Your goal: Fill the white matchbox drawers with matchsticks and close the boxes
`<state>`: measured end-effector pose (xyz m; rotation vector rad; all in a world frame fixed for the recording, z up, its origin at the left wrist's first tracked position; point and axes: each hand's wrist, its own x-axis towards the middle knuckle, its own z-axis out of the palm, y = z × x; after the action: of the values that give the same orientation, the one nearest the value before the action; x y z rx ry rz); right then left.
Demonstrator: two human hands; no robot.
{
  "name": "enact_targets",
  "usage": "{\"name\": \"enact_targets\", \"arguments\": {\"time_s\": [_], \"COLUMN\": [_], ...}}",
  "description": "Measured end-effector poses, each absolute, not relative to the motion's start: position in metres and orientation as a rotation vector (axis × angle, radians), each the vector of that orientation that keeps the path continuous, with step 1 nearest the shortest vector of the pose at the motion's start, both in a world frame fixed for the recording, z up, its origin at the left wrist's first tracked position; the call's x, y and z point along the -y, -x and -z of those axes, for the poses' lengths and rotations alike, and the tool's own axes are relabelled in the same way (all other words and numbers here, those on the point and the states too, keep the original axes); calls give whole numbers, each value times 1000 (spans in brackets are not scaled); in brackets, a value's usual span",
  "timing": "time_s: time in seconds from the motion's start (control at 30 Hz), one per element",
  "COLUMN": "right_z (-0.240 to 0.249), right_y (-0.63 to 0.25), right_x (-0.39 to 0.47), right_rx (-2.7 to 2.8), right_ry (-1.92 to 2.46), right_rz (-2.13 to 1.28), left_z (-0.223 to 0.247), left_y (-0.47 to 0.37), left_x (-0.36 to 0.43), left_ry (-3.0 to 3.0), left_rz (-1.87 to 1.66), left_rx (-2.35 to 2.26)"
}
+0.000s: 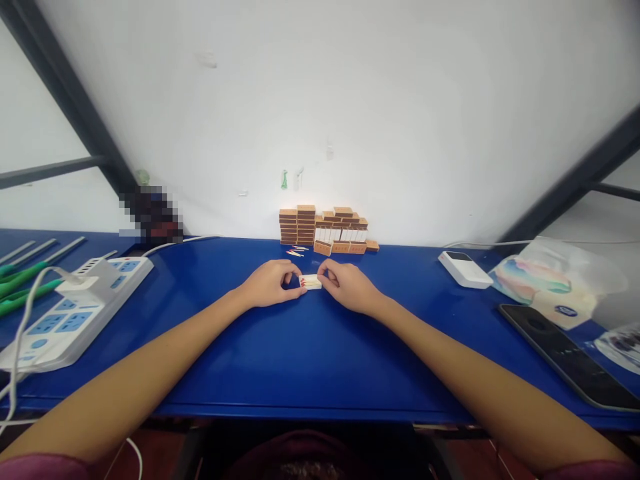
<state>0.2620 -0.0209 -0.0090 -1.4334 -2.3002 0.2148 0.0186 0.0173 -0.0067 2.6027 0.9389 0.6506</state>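
Note:
A small white matchbox tray [313, 281] with red-headed matches in it is at the middle of the blue table, between my hands. My left hand [273, 283] has its thumb and index finger closed at the tray's left end, beside the match heads. At the opposite end, the thumb and fingers of my right hand [345, 283] pinch the tray. Several loose matches [296, 252] lie just behind my left hand. Against the wall stand stacked brown matchboxes [297, 227], some with white sides facing out.
On the left are a white power strip [75, 320] with a plugged-in charger and green-handled tools [25, 283]. A white device [465, 269], a tissue pack [555, 283] and a black phone [565, 353] lie on the right. The blue table [300, 360] ends at a front edge near me.

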Motion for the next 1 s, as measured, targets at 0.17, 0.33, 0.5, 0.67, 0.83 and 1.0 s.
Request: {"name": "enact_targets", "arguments": {"time_s": [0.17,0.33,0.5,0.67,0.83,1.0], "right_z": [8,-4,-9,-11,-17,-23], "right_y": [-263,-232,-199,-192,-214,-254], "right_x": [-10,-48,-69,-67,-54,-24], "right_rx": [2221,2275,2350,2466,2530,2459], "right_ry": [1392,1492,1681,1755,1770,1523], "right_rz": [-275,-232,-156,-191,-197,-438], "left_z": [8,10,11,15,17,16], "left_y": [-19,-20,-20,-18,-17,-17], "left_x": [-16,-16,-16,-19,-20,-20], "left_ry": [-2608,-2597,-2624,-2631,-2605,-2595], "left_rz": [-648,-663,-640,-658,-654,-649], "left_rx": [-940,-964,-983,-967,-953,-967]}}
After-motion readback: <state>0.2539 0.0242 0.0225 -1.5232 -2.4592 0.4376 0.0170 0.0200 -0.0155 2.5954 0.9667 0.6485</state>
